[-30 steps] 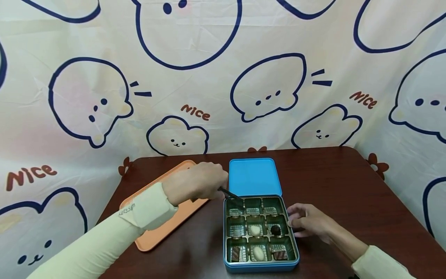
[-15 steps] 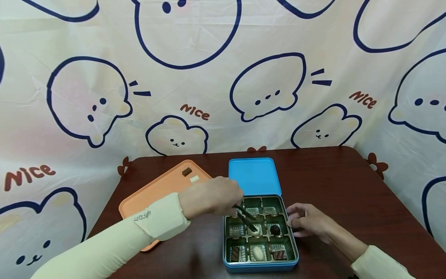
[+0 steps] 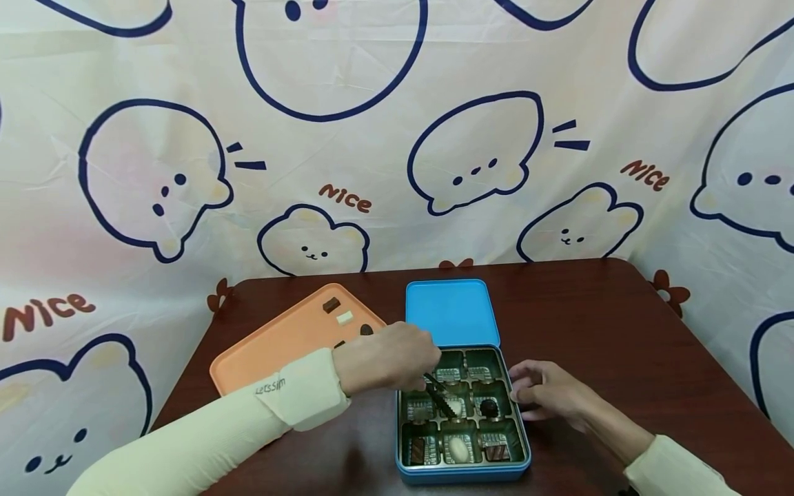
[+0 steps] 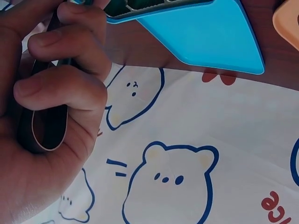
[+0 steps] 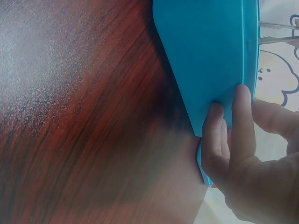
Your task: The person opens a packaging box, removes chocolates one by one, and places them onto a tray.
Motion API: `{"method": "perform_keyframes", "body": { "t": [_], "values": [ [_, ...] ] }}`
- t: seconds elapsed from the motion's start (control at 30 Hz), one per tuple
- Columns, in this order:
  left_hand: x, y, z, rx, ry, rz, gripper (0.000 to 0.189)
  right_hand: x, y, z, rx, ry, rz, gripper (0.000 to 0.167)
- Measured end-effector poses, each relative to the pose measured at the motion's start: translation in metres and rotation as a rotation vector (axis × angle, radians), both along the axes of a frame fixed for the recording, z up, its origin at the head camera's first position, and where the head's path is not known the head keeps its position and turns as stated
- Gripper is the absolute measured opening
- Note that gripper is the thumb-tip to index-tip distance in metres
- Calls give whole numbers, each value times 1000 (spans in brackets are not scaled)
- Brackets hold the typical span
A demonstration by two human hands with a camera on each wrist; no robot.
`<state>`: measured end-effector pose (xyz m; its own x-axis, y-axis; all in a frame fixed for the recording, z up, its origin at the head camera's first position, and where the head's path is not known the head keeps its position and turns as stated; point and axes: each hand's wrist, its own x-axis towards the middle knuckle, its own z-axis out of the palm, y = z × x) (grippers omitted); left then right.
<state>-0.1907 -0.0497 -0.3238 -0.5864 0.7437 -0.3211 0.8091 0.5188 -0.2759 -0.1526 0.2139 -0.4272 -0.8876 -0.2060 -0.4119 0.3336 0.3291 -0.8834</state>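
Observation:
My left hand [image 3: 391,355] holds black tongs [image 3: 443,399], their toothed tips down in the middle compartment of a blue tin [image 3: 464,475], overlapping a white chocolate [image 3: 456,408]. In the left wrist view, curled fingers wrap the tongs' rounded end [image 4: 49,130]. My right hand [image 3: 555,396] rests its fingertips [image 5: 241,93] against the tin's right side wall. A dark round chocolate [image 3: 489,408] sits in the middle row's right compartment. The front row holds a dark piece [image 3: 418,451], a white oval one [image 3: 460,450] and a striped brown one [image 3: 497,452].
Left of the tin lies an orange tray [image 3: 273,344], partly under my left arm, with a brown chocolate [image 3: 331,305], a white piece [image 3: 344,317] and dark pieces near my wrist. The tin's blue lid [image 3: 449,310] lies open behind it. A patterned cloth surrounds the table.
My left hand with the tongs has moved right and toward me, from the tin's back left compartment to its middle one. More of the tray now shows. The right hand has stayed put.

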Motion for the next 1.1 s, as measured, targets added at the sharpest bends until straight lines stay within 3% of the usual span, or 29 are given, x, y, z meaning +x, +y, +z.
{"method": "perform_keyframes", "body": {
  "t": [0.13, 0.5, 0.83, 1.1],
  "values": [
    [1, 2, -4, -13, 21, -11, 41, 0, 1, 0, -7, -3, 3, 44],
    [4, 7, -11, -7, 65, -23, 48, 1, 1, 1, -14, -2, 6, 44],
    [5, 7, -13, -16, 86, -68, 38, 0, 1, 0, -11, 3, 9, 45],
    [5, 7, -12, -18, 76, -65, 30, 0, 1, -1, -10, 9, 11, 44]
  ]
}}
